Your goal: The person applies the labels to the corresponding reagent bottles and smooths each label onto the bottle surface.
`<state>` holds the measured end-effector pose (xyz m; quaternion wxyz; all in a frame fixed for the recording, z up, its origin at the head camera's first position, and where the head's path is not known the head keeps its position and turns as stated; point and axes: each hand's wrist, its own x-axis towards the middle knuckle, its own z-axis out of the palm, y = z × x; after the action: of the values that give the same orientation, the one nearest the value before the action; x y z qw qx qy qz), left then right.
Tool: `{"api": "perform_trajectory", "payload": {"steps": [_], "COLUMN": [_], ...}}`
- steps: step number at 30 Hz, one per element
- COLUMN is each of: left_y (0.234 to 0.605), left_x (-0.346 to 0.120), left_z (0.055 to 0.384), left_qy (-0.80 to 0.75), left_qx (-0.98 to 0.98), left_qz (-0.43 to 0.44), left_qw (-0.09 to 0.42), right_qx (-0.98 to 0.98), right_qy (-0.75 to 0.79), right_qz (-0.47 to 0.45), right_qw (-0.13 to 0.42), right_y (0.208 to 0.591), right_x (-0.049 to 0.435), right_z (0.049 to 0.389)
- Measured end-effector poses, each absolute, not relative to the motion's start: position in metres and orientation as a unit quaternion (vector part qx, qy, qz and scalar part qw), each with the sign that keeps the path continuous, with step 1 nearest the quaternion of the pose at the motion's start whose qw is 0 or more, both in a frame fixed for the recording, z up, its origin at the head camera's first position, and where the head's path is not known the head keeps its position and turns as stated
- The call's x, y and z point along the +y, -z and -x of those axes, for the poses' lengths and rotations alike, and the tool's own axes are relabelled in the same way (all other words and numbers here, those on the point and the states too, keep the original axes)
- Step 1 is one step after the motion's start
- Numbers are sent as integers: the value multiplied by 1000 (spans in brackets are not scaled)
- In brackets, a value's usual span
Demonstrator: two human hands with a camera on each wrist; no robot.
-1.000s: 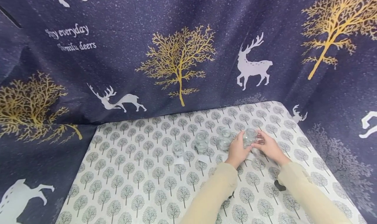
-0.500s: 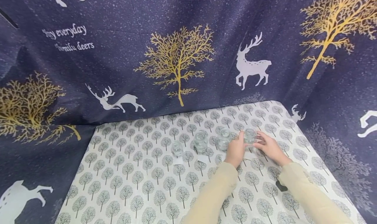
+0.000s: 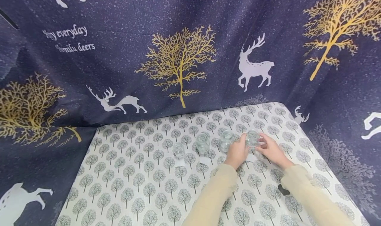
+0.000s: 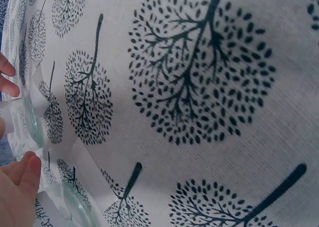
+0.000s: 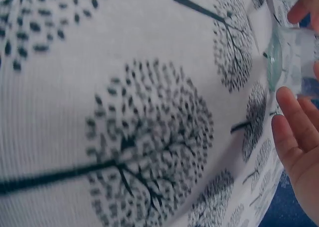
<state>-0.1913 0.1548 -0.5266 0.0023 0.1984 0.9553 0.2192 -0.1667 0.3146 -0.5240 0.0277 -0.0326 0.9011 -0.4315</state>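
A clear glass jar (image 3: 252,138) stands at the right end of a row of glass jars, with both hands around it. My left hand (image 3: 237,153) holds its left side in the head view. On the opposite side, my right hand (image 3: 272,150) has thumb and fingers against the glass. Seen from the right wrist, the same jar (image 5: 274,62) has a pale label, and some right-hand fingers (image 5: 294,132) stretch out beside it. In the left wrist view, the left hand (image 4: 20,187) reaches between this jar (image 4: 32,124) and a neighbouring labelled jar (image 4: 75,207).
Further left stand a rounded jar (image 3: 227,141), a taller jar (image 3: 203,143) and a small jar (image 3: 179,150). White paper slips (image 3: 180,162) lie in front of some jars. A tree-patterned cloth (image 3: 134,183) covers the table; a dark blue curtain (image 3: 119,70) hangs behind.
The hands stay around the rightmost jar. Their thumbs, close together at its front one second ago, have drawn apart, and a white slip below the jar shows more clearly.
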Motion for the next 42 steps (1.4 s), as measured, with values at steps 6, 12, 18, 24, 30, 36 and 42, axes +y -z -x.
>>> {"api": "perform_trajectory", "payload": {"steps": [6,12,18,24,30,36,42], "left_y": [527,531,530,523,521,528,533], "left_x": [159,161,161,157,152,151,152], "left_z": [189,186,186,185,186,189,191], "left_qy": [-237,-224,-197,-220,-238,-225,-228], "left_qx": [955,958,964,961,954,953,950], "left_qz": [-179,-168,-163,-161,-181,-203,-210], "left_qw": [-20,-62,-78,-32,-5,-19,-31], "right_qx": [893,900,920,922,921,913,921], "right_qy": [448,436,392,387,389,407,388], "right_qz": [23,13,2,-5,11,18,23], "right_qw": [26,15,7,13,1,15,24], "right_y": [529,536,538,535,533,532,530], "right_x": [307,299,297,301,307,315,322], "right_z": [168,170,169,168,166,165,165]}}
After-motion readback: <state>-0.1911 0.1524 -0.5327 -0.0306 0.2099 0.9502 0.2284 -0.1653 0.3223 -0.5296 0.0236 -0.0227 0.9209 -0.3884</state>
